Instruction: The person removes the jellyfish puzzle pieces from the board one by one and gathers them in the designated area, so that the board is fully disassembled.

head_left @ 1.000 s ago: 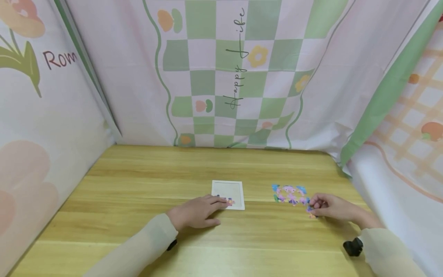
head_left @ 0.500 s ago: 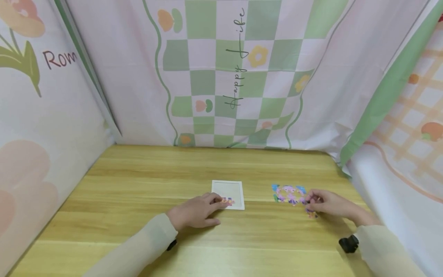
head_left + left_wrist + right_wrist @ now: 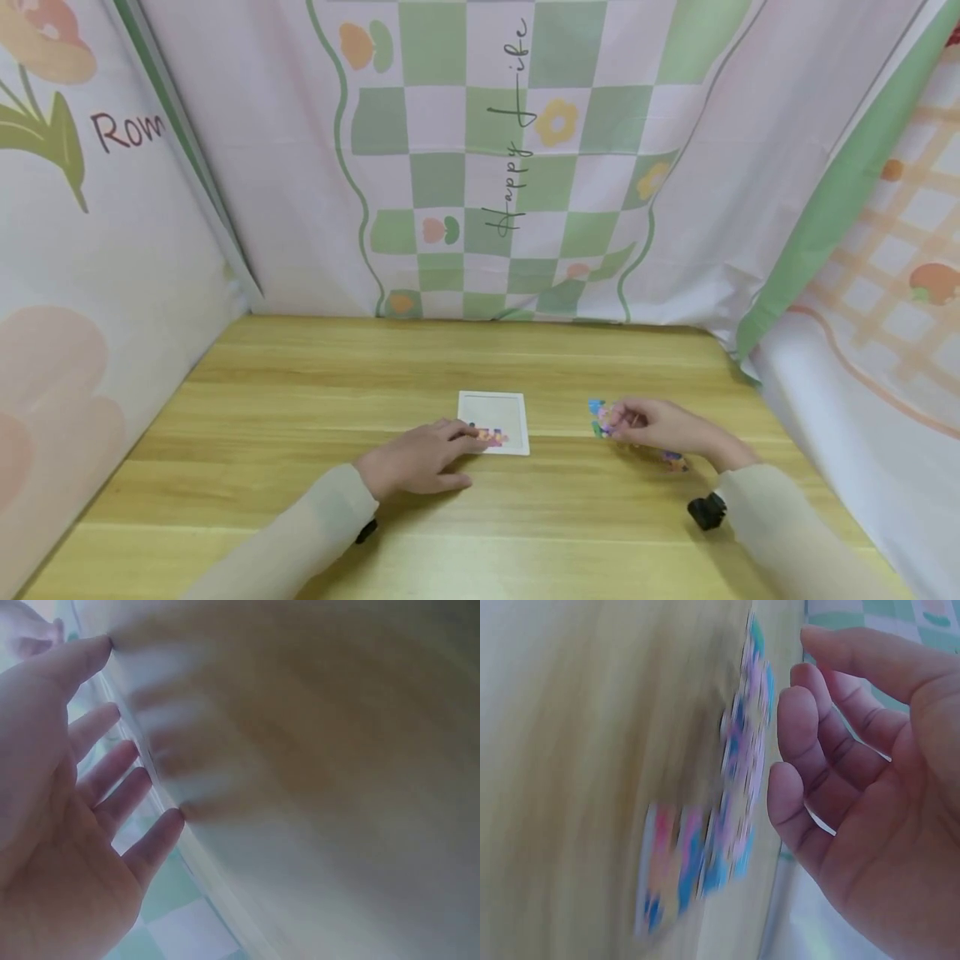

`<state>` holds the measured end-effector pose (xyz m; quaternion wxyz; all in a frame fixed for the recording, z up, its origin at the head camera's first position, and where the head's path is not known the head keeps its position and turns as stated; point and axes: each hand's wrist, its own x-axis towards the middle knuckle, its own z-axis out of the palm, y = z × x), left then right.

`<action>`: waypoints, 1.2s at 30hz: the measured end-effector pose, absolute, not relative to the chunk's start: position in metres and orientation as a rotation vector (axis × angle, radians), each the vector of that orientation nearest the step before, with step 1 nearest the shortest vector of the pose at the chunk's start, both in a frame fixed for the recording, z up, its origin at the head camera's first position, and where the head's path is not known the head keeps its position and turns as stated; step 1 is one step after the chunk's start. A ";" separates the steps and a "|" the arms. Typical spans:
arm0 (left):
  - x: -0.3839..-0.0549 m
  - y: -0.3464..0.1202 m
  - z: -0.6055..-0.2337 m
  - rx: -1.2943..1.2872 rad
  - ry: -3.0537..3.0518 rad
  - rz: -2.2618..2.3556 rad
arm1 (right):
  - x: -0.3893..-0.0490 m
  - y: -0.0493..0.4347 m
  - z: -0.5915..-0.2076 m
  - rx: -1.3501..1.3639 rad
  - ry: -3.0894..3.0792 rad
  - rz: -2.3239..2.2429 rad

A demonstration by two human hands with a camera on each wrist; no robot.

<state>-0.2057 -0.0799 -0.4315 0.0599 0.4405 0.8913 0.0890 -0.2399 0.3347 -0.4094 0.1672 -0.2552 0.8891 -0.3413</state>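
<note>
My left hand [image 3: 416, 461] lies palm down at the lower left of a white puzzle tray [image 3: 525, 427], its fingers outstretched over the rim. A few joined pink and orange jigsaw pieces [image 3: 495, 436] lie along the tray's bottom edge, partly under those fingers. My right hand [image 3: 667, 427] hovers over a group of loose jigsaw pieces [image 3: 596, 407], hiding most of them. In the right wrist view its fingers are loosely curled, thumb apart, with nothing between them, beside the blurred pieces [image 3: 742, 765]. An orange and blue piece [image 3: 675, 462] sits nearer me, below the right hand.
The wooden table [image 3: 360, 358] reaches back to a hanging checked curtain [image 3: 495, 275]. Patterned cloth walls stand at the left [image 3: 135, 275] and right [image 3: 847, 392]. A black wrist device [image 3: 707, 511] is strapped at the right sleeve.
My right hand has moved left from the orange and blue piece to over the loose pieces, uncovering that piece. The left hand stays almost still at the tray.
</note>
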 end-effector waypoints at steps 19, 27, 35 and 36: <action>-0.210 -0.087 -0.436 1.321 2.636 0.288 | -0.260 0.232 -0.411 -0.881 2.450 -0.865; -0.211 -0.088 -0.435 1.325 2.654 0.278 | -0.262 0.202 -0.416 -0.988 2.452 -0.824; -0.210 -0.088 -0.431 1.325 2.655 0.294 | -0.259 0.181 -0.418 -1.043 2.444 -0.780; -0.209 -0.088 -0.431 1.329 2.656 0.295 | -0.260 0.179 -0.419 -1.050 2.446 -0.779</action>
